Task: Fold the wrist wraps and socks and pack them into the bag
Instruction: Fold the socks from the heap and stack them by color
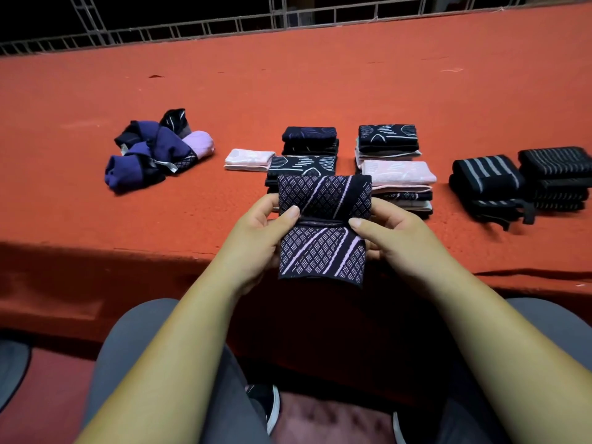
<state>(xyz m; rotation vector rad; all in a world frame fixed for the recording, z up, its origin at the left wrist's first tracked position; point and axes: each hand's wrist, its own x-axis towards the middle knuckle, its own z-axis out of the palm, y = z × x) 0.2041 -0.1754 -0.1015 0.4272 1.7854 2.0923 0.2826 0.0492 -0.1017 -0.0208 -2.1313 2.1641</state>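
Far left on the red bench [320, 75], a loose pile [157, 149] of unfolded socks (purple, lilac & dark) lies well apart from the rest. Next comes a folded pink sock [248, 159], flat, just beside a low dark stack [301, 165] w/ white markings; behind that sits a second dark stack [309, 139]. At centre, in front of these & over the bench's near edge, is the held sock [322, 232]: dark w/ a lilac diamond pattern & diagonal stripes, creased across the middle, top half standing up, bottom half hanging. The left hand [256, 238] pinches it at the crease on its left side, thumb on the front, fingers curled behind. The right hand [394, 235] pinches the right side the same way, thumb tip at the crease. The thumbs are near each other, not touching. Just right of the sock stands a tall mixed stack [398, 174] w/ a pink sock on top, its lower part hidden by the right hand; behind it is a back stack [387, 139] topped by a dark sock w/ white lines. Further right, apart from the socks, are black wraps [487, 177] w/ grey stripes, piled, & side by side w/ them a far-right wrap pile [555, 174]. A metal rail [224, 24] runs along the back; grey trouser legs & a dark shoe [267, 408] show below.
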